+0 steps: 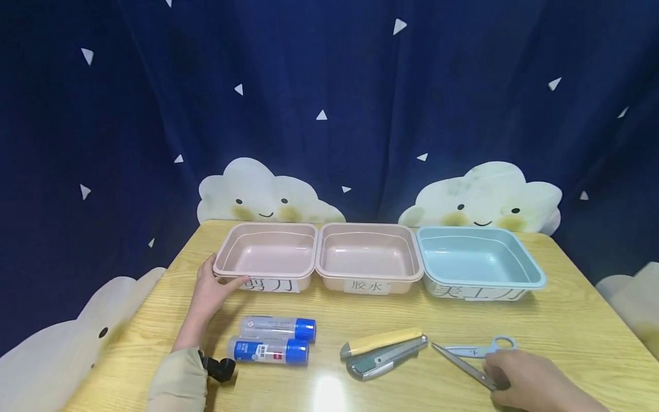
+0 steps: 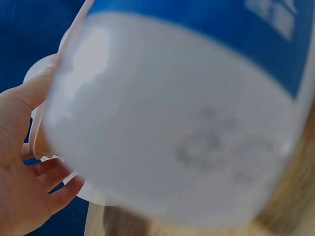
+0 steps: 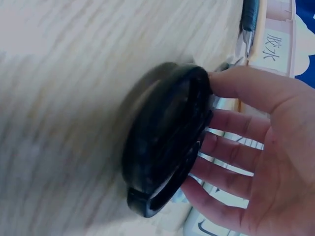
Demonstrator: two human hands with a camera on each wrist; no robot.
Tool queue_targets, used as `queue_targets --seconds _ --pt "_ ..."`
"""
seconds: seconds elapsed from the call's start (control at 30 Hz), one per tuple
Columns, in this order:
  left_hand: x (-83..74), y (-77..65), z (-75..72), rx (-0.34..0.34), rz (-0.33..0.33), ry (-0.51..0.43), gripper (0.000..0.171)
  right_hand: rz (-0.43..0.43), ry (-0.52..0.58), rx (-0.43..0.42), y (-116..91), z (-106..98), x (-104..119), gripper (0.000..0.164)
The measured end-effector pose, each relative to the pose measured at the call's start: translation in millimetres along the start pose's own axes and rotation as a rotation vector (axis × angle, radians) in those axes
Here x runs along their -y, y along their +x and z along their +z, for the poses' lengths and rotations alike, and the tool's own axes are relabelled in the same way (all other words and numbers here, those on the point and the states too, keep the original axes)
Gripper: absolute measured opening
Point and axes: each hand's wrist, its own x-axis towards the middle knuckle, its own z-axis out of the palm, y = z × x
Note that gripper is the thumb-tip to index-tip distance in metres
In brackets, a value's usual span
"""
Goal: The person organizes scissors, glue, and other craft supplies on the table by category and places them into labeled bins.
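In the head view my right hand [image 1: 527, 377] grips the handles of a pair of scissors, whose grey blades [image 1: 465, 366] point left and toward the bins. The right wrist view shows their black handles [image 3: 162, 132] between thumb and fingers, close over the tabletop. Light-blue scissors [image 1: 471, 351] lie just beyond that hand. My left hand [image 1: 208, 292] holds the front left corner of the left pink bin [image 1: 268, 276], thumb along its front and fingers at its side. A glue bottle [image 2: 147, 123] fills most of the left wrist view.
A second pink bin [image 1: 368, 278] and a blue bin [image 1: 484, 284] complete the row, each with a paper label. In front lie two blue-capped glue bottles [image 1: 268, 350], a yellow utility knife [image 1: 383, 341] and a grey-green one [image 1: 386, 359]. A dark curtain [image 1: 329, 74] hangs behind.
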Motion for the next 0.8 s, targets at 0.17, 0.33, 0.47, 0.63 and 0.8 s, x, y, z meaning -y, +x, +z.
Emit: queue_targets --seconds 0.17,0.33,0.47,0.63,0.8 --pt "0.9 -0.9 -0.9 0.010 0.005 -0.037 0.104 -0.054 -0.070 -0.097 -0.4 -13.5 2.1 0.027" --pt "1.4 -1.5 -1.7 0.019 0.010 -0.079 0.104 -0.101 -0.091 -0.188 2.5 -28.0 11.4 0.027" --pt "0.9 -0.6 -1.2 0.026 -0.009 -0.097 0.105 -0.141 -0.128 -0.259 6.7 -38.2 20.2 0.027" --pt "0.5 0.2 -0.5 0.020 -0.026 -0.122 0.105 -0.205 -0.191 -0.358 17.7 -54.1 32.9 0.022" --pt "3.1 -1.1 0.1 0.012 -0.040 -0.139 0.105 -0.257 -0.236 -0.429 33.2 -66.8 50.9 0.018"
